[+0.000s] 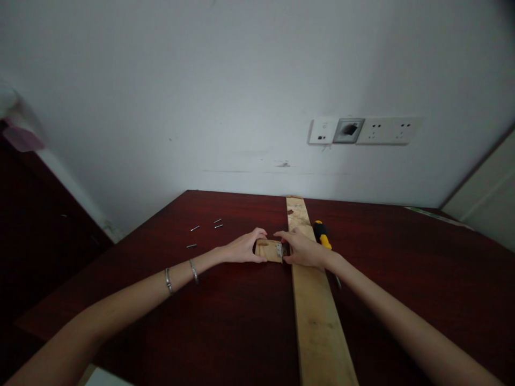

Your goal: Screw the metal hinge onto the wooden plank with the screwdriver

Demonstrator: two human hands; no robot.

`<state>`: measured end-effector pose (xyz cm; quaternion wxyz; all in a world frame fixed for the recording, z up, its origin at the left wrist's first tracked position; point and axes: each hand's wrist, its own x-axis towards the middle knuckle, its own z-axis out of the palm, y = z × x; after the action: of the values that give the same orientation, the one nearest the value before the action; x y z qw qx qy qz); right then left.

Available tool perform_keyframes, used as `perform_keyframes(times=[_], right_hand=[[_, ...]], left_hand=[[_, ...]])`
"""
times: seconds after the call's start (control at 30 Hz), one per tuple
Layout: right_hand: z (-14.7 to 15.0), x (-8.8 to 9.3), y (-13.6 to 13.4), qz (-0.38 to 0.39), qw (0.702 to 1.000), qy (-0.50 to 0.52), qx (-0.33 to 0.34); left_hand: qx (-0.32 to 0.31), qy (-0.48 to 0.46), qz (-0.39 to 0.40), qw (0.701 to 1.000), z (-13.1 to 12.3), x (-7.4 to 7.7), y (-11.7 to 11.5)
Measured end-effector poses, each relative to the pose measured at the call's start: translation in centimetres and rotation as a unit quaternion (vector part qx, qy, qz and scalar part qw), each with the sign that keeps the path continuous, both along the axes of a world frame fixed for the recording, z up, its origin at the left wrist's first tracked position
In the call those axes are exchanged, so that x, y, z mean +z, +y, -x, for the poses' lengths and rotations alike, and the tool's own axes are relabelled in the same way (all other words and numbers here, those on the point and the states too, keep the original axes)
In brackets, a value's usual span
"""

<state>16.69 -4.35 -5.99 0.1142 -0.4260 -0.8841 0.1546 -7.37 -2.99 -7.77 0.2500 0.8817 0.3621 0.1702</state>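
Observation:
My left hand [245,247] is closed around the left end of a small wooden block [269,251], thumb at the near edge and fingers at the far edge. On the block's right end lies a small metal hinge [279,250] with holes in its plate. Thumb and fingers of my right hand [301,249] pinch the hinge's darker right part. That hand rests over a long wooden plank [317,327], which runs from the near edge toward the wall. Beside the plank, to the right, lies a yellow and black screwdriver [322,234], its shaft partly hidden by my right forearm.
Several loose screws [195,228] are scattered left of the block on the dark red table [225,321]. A white wall stands behind, with a row of sockets [382,132]. A pale object [102,377] shows at the bottom left.

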Motion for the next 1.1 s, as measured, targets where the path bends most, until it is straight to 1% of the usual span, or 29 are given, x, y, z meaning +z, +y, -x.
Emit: perform_keyframes(times=[0.1, 0.17, 0.33, 0.47, 0.53, 0.6, 0.7, 0.77, 0.83, 0.93, 1.0, 1.1], right_hand=[[0.3, -0.2, 0.3, -0.006, 1.000, 0.001, 0.008], [0.5, -0.3, 0.4, -0.011, 1.000, 0.003, 0.016], [1.0, 0.4, 0.7, -0.024, 0.999, 0.032, 0.037], [2.3, 1.6, 1.0, -0.031, 0.996, 0.061, 0.061], [3.4, 2.1, 1.2, -0.028, 0.994, 0.076, 0.073], [4.8, 2.4, 1.4, -0.024, 0.992, 0.086, 0.087], [7.2, 2.1, 1.6, -0.019, 0.989, 0.089, 0.118], [9.0, 1.6, 1.7, -0.013, 0.986, 0.090, 0.142], [11.0, 1.1, 1.7, -0.008, 0.982, 0.089, 0.166], [13.7, 0.3, 1.6, 0.000, 0.977, 0.087, 0.196], [15.0, 0.0, 1.6, 0.005, 0.974, 0.085, 0.210], [16.2, -0.4, 1.6, 0.015, 0.971, 0.086, 0.223]], left_hand=[[0.000, 0.004, -0.004, 1.000, 0.2, -0.2, -0.2], [0.003, 0.008, -0.002, 1.000, 0.5, 0.0, -0.4], [0.020, 0.018, 0.000, 1.000, 1.6, 1.4, -1.2], [0.051, 0.028, -0.020, 0.998, 4.1, 2.5, -1.7], [0.072, 0.032, -0.031, 0.996, 6.0, 3.0, -2.1], [0.097, 0.035, -0.041, 0.994, 8.5, 3.4, -2.4], [0.157, 0.047, -0.048, 0.985, 13.1, 3.7, -3.1], [0.207, 0.045, -0.055, 0.976, 16.5, 3.6, -3.4], [0.261, 0.048, -0.067, 0.962, 19.7, 3.3, -3.8], [0.320, 0.053, -0.073, 0.943, 23.9, 2.5, -4.6], [0.343, 0.067, -0.069, 0.934, 26.0, 1.9, -5.4], [0.358, 0.090, -0.050, 0.928, 27.7, 1.0, -6.9]])
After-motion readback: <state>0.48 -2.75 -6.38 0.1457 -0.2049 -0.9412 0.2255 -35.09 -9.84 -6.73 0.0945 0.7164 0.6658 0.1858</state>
